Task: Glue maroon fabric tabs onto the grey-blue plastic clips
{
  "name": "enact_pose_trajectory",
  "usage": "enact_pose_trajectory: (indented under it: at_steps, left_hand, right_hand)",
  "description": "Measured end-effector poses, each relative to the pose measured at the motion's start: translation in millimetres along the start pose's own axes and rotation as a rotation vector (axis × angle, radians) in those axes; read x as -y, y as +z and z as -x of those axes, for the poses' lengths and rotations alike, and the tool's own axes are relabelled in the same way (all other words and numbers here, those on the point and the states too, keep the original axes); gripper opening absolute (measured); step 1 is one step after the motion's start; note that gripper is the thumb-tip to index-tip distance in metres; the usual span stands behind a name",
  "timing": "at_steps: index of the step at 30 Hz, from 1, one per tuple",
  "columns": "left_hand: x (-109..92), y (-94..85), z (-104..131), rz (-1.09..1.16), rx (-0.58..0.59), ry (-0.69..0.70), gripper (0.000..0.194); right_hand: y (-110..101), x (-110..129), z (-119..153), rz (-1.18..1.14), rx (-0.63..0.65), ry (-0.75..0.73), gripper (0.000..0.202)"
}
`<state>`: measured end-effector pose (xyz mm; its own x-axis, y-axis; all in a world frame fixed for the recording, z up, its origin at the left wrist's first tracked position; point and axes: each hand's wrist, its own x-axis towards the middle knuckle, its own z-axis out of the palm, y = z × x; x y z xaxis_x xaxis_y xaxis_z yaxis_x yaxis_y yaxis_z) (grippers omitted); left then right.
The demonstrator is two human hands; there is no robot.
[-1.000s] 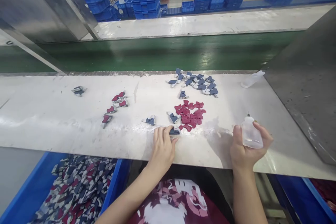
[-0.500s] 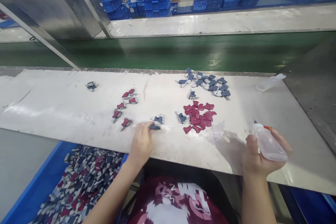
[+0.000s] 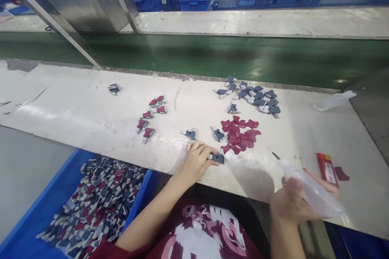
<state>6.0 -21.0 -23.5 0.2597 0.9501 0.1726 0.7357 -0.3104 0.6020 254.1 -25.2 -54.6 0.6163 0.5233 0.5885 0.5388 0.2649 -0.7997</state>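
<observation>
My left hand (image 3: 196,162) pinches a small dark blue and grey plastic part (image 3: 219,158) just above the near side of the white bench. In my right hand (image 3: 290,200) is a clear squeeze bottle (image 3: 317,194), tilted so its thin dark nozzle points left towards that part, some distance away. A pile of flat maroon pieces (image 3: 240,139) lies just beyond the held part. Two more blue and grey parts, one left (image 3: 191,134) and one right (image 3: 218,134), rest beyond my left hand. Several grey parts with maroon pieces on them (image 3: 148,132) lie further left.
Blue parts (image 3: 258,96) cluster towards the back of the bench (image 3: 91,113). A red box (image 3: 327,168), a maroon piece (image 3: 342,173) and another clear bottle (image 3: 332,101) are at right. A blue bin (image 3: 39,210) full of parts stands lower left. Beyond runs a green conveyor (image 3: 194,54).
My left hand has moved right with the blue and grey part, towards the maroon pile. The bottle in my right hand is lower and tilted further left, uncovering the red box. The view has shifted.
</observation>
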Motion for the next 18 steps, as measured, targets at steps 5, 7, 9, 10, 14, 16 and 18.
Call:
enact_pose_trajectory:
  at_steps: [5, 7, 9, 10, 14, 16, 18]
  left_hand:
    - [1.4, 2.0, -3.6, 0.064, -0.096, -0.103, 0.007]
    - [3.1, 2.1, -4.6, 0.095, -0.118, -0.117, 0.010]
    - [5.0, 2.0, -5.2, 0.114, -0.134, -0.112, 0.013]
    - [5.8, 2.1, -5.5, 0.118, -0.140, -0.109, 0.013]
    - [7.0, 2.2, -6.0, 0.115, -0.143, -0.104, 0.010]
    - [7.0, 2.4, -6.0, 0.109, -0.146, -0.098, 0.011]
    - [7.0, 2.7, -6.0, 0.097, -0.148, -0.090, 0.012]
  right_hand:
    - [14.3, 36.1, 17.3, -0.088, 0.192, -0.082, 0.030]
    - [18.1, 41.8, 21.6, -0.118, 0.287, -0.096, 0.024]
    - [21.3, 45.0, 24.4, -0.098, 0.343, -0.108, 0.023]
    - [22.9, 46.5, 25.1, -0.073, 0.358, -0.109, 0.023]
    - [31.8, 54.8, 24.7, -0.012, 0.409, -0.134, 0.023]
    - [36.5, 58.9, 23.7, -0.006, 0.428, -0.171, 0.023]
    - [40.2, 61.8, 22.8, 0.004, 0.432, -0.196, 0.023]
